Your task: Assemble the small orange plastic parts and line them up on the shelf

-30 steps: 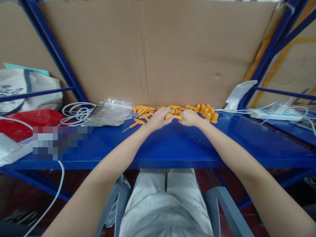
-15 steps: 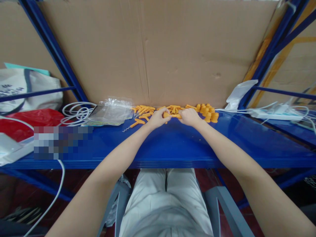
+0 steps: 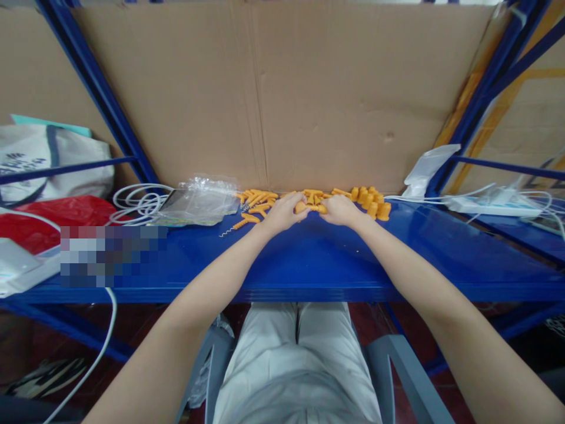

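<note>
Orange piece (image 3: 314, 208) in hand was at the middle of the far part of the blue desk (image 3: 309, 265), just in front of other orange parts. Both hands were on it. The left hand (image 3: 281, 214) had its grip closed round the rounded left end, thumb and fingers curled about it; the right hand (image 3: 343, 211) pinched the other end, with its exact finger placement partly hidden. A narrow middle section showed between the two.

Handling of this piece seemed unfinished, since neither grip had let go. To the left lay a loose group of orange handles (image 3: 261, 196), and nearest the front of it a handle with a bare wire spiral (image 3: 227, 232) sticking out. To the right, orange knobs (image 3: 369, 195) stood bunched together. These parts lay outside the hands, so much seemed left untouched; which of them were already finished could not be told. Clear plastic bags (image 3: 203, 203) lay beside the handles, near the cardboard (image 3: 309, 94) backing.
</note>
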The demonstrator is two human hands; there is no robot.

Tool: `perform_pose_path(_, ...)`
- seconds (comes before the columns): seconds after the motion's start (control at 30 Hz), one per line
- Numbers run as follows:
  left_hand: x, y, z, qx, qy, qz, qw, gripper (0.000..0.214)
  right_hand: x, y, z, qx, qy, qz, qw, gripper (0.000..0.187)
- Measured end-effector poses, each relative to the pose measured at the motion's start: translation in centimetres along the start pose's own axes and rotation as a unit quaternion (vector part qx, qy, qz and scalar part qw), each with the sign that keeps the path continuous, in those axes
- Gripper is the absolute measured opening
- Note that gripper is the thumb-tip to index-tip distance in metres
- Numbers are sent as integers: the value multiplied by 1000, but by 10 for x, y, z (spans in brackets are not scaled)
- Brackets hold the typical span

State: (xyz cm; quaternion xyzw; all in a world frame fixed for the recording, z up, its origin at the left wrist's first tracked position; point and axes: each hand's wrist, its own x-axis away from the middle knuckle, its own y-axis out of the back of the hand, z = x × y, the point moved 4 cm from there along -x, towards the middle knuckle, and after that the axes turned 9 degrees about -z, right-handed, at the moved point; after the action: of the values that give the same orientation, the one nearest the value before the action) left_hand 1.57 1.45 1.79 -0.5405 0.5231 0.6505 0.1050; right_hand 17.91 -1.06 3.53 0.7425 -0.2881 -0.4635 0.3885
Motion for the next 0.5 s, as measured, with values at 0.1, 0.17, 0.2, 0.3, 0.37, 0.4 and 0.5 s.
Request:
perform_pose_path(0.1, 1, 0, -1, -22, -17, 10, 1000, 21, 0, -1, 0, -3, -2, 7, 1000, 33)
perform_pose_path(0.17, 1, 1, -2, -37, -21, 18, 999, 21, 0, -2, 0, -5, -2, 10, 1000, 33)
perform_pose_path(0.2, 1, 2, -2, -44, -22, 22, 999, 22, -1, -2, 0, -6, -3, 13, 1000, 33)
perform_pose_path(0.3, 1, 2, -3, -59, -24, 31, 998, 23, -1, -3, 1, -11, -6, 25, 1000, 32)
perform_pose_path(0.37, 2, 2, -3, -61, -26, 34, 997, 23, -1, -4, 1, -19, -5, 30, 999, 31)
perform_pose_path(0.4, 2, 2, -3, -60, -28, 35, 997, 23, -1, -4, 1, -24, -3, 31, 999, 31)
perform_pose_path(0.5, 2, 2, -3, -52, -32, 38, 997, 22, 0, -6, 1, -35, -1, 34, 999, 30)
